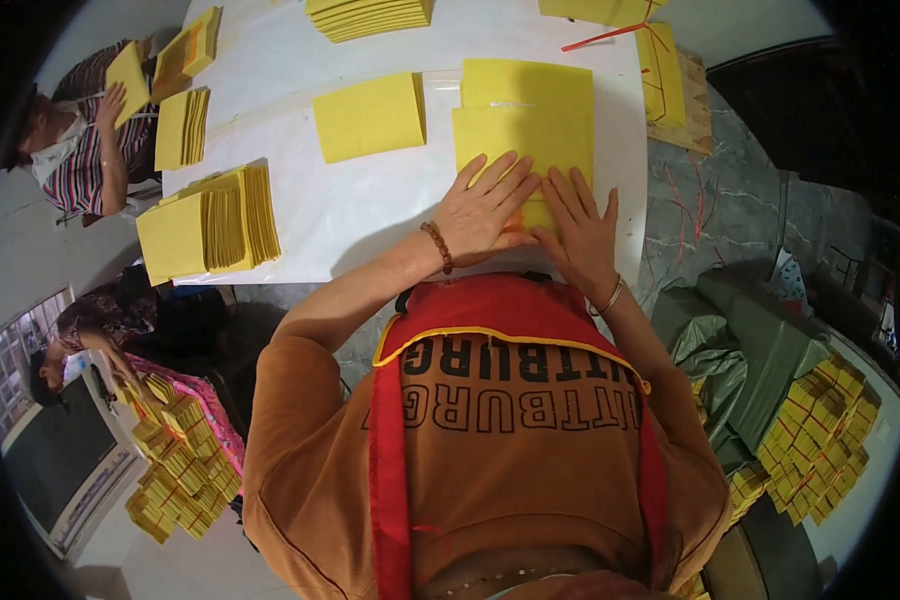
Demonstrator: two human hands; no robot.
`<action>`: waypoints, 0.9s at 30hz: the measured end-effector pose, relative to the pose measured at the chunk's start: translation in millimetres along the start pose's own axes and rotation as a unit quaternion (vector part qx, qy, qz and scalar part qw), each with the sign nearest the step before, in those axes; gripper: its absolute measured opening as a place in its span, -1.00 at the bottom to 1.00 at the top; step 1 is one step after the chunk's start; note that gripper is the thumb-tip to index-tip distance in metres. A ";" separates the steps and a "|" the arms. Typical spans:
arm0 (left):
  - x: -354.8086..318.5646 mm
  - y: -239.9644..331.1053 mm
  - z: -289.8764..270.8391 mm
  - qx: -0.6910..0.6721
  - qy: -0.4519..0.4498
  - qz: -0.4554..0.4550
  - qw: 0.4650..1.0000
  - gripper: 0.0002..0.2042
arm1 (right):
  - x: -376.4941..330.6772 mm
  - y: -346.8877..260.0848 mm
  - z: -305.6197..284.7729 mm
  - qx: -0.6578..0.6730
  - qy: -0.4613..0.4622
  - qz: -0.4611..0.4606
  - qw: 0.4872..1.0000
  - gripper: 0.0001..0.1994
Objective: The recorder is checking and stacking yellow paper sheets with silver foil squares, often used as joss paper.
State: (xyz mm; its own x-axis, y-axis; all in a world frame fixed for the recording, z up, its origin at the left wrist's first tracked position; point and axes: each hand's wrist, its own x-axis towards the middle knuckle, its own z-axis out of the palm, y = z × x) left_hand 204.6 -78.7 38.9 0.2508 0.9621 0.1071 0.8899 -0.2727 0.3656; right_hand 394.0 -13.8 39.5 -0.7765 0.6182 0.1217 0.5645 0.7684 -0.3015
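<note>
1. One long white table point(370, 215) is seen running away from the person, and every sheet and stack is carried on it.
2. Heaps of tied yellow bundles point(815, 440) are piled on the floor off the table's right side, and more bundles point(180, 470) off its left side.
3. At the table's left edge a thick fanned stack of yellow paper point(210, 225) is laid, with a thinner stack point(182, 128) just behind it near a co-worker's striped sleeve point(85, 165).
4. A yellow paper pile point(525, 120) is set toward the near right corner, its front edge close to the table's near edge.
5. A single folded yellow sheet point(370, 117) is placed just to the left of that pile, apart from it.
6. The left hand point(485, 210) is pressed flat on the pile's near left part, fingers spread and nothing gripped.
7. The right hand point(580, 235) is laid flat beside it on the pile's near edge, fingers extended, also holding nothing; the two hands are nearly touching.
8. A red string point(602, 38) is seen at the far right edge.
</note>
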 end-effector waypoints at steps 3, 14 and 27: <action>3.9 1.0 -5.4 0.000 0.009 0.004 1.000 -0.34 | 2.0 4.9 1.1 0.006 -0.015 0.006 1.000 -0.48; 40.0 8.3 -3.1 0.179 0.042 -0.046 0.982 -0.48 | 12.7 28.7 -11.1 0.529 0.111 0.181 0.822 -0.60; -56.8 -131.0 -30.5 0.231 0.249 -0.125 0.932 -0.46 | 2.7 29.4 -6.5 0.497 0.153 0.228 0.824 -0.59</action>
State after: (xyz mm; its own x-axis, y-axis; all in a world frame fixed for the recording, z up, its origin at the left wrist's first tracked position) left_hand 62.1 -97.7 13.2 -0.0919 0.8428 0.5303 0.9948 0.1010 0.0119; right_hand 410.3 11.5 37.2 -0.3554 0.9342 -0.0319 0.1528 0.0244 -0.9880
